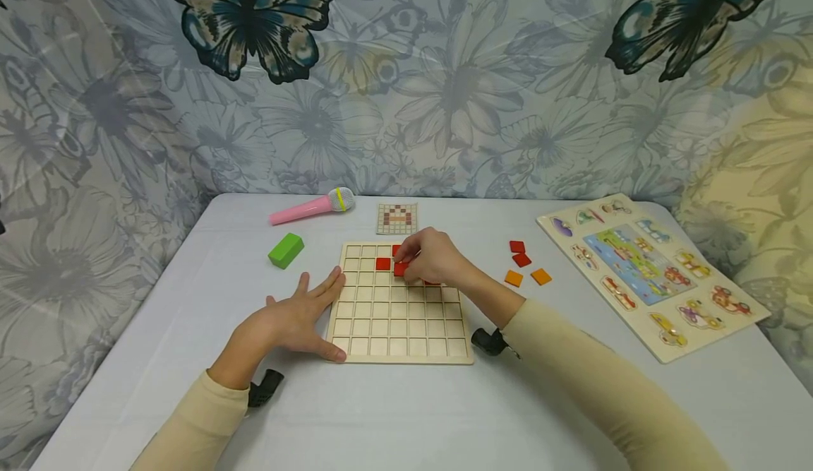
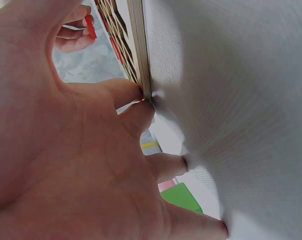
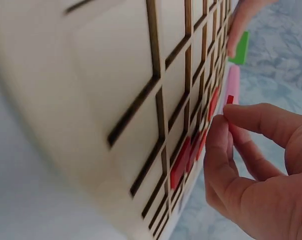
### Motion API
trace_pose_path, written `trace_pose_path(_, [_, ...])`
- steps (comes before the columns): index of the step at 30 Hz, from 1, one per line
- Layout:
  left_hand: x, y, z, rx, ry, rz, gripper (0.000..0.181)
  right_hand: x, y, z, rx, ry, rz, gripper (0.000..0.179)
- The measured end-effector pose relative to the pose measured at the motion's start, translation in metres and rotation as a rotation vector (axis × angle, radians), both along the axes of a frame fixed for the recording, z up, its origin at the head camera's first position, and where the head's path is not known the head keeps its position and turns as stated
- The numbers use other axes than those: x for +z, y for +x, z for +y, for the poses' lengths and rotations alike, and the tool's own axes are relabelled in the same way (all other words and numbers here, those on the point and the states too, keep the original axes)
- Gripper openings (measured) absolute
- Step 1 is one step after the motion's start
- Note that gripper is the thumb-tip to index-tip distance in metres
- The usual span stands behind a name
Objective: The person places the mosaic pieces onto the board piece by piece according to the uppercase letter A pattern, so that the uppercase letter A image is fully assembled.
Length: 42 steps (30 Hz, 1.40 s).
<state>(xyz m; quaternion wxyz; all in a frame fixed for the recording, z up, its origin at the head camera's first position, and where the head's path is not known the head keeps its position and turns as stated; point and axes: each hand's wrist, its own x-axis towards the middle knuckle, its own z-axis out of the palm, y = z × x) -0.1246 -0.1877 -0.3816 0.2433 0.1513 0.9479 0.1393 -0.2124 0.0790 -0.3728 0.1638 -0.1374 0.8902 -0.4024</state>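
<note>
A pale wooden grid board lies flat on the white table. My left hand is spread at its left side, with the thumb on the near left corner and fingertips at the left edge; the left wrist view shows other fingertips on the cloth. Over the far part of the board, my right hand pinches a small red square tile between thumb and fingertips, held above the grid. Several red tiles sit in the far cells, one red tile left of the fingers; the right hand partly covers others.
Behind the board lies a small pattern card. A pink toy microphone and a green block are at the far left. Loose red tiles and orange tiles lie right of the board, beside a picture puzzle board.
</note>
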Motion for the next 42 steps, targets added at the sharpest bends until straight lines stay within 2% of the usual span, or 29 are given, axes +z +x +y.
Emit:
trace_pose_path(21, [0.0,-0.002,0.0,-0.002,-0.017,-0.009,0.134,-0.004,-0.002,-0.047,0.043,0.006,-0.026,0.028])
trace_pose_path(35, [0.0,0.0,-0.001,-0.01,-0.005,-0.002,0.134,-0.007,-0.004,-0.057,0.094,0.071,0.053,0.026])
trace_pose_path(42, [0.0,-0.001,0.0,-0.004,-0.005,-0.005,0.135,-0.008,-0.004,-0.06,0.087,0.094,0.055,0.026])
